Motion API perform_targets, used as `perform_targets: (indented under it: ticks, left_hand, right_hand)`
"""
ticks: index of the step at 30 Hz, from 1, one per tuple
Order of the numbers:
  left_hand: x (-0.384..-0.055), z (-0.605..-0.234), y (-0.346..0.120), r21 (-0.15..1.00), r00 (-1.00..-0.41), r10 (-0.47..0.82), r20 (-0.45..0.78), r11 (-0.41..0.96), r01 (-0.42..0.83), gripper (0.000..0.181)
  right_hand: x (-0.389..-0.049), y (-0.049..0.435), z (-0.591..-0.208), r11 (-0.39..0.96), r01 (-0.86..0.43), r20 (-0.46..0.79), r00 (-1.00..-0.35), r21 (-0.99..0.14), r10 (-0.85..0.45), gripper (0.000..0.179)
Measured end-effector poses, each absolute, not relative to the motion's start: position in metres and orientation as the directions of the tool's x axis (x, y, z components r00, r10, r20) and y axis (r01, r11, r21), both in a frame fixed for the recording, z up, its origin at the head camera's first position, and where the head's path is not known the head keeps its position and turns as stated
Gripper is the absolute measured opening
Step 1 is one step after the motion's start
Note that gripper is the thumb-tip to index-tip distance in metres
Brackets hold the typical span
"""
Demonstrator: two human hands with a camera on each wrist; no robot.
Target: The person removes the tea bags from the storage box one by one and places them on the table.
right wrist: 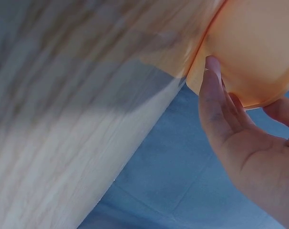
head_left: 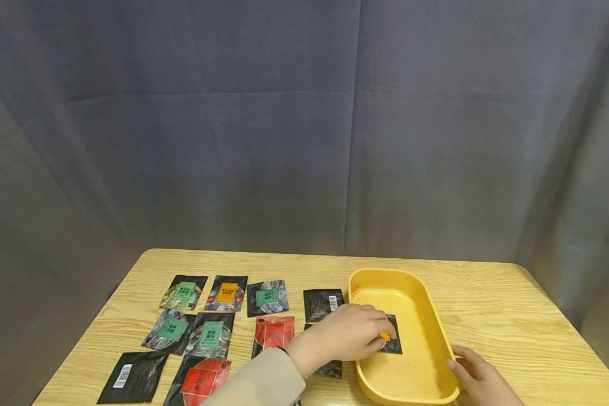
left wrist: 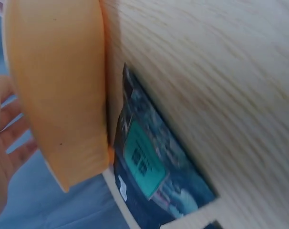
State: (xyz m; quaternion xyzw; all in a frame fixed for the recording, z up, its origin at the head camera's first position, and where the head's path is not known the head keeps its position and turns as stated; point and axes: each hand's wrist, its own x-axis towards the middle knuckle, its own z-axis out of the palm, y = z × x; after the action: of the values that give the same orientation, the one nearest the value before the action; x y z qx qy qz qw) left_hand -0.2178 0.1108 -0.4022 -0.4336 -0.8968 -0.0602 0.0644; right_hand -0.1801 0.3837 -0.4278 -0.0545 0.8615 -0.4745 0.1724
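My left hand [head_left: 361, 331] reaches over the left rim of a yellow plastic tray [head_left: 411, 361]. Its fingers curl down onto a black sachet with an orange label [head_left: 393, 343] inside the tray and pinch it; the hand covers part of the sachet. In the left wrist view the tray wall [left wrist: 63, 90] hides the fingertips and the sachet. At the tray's near right corner my right hand [head_left: 479, 376] grips the rim, thumb on the edge and fingers along the outer wall, as the right wrist view also shows [right wrist: 240, 129].
Left of the tray, several sachets lie on the wooden table [head_left: 294, 262]: green-labelled [head_left: 184, 291], orange-labelled [head_left: 226, 292], red [head_left: 274, 334] and face-down black ones [head_left: 133, 378]. One face-down black sachet [head_left: 317, 304] lies near the tray's left wall. A grey curtain [head_left: 284, 141] hangs behind.
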Motion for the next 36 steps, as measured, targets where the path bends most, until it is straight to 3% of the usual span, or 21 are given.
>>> perform_targets:
  ticks: [9,15,25,36]
  left_hand:
    - [-0.225,-0.411,0.127,0.070,-0.641,0.753,0.150,0.638,0.767,0.020]
    - [-0.227,-0.414,0.132,0.127,-0.720,0.694,0.025,0.712,0.691,0.029]
    - [-0.226,-0.415,0.142,-0.012,-0.811,0.566,-0.149,0.819,0.574,0.051]
    - [-0.226,-0.418,0.147,-0.057,-0.814,0.565,-0.134,0.816,0.576,0.050]
  right_hand:
    - [-0.180,0.381,-0.429,0.562,0.093,-0.250,-0.946,-0.822,-0.208,0.050]
    - [-0.181,0.381,-0.430,0.567,0.081,-0.240,-0.948,-0.820,-0.211,0.050]
    - [-0.179,0.382,-0.431,0.565,0.073,-0.234,-0.948,-0.822,-0.218,0.049]
    - [-0.179,0.381,-0.429,0.560,0.083,-0.239,-0.948,-0.824,-0.210,0.049]
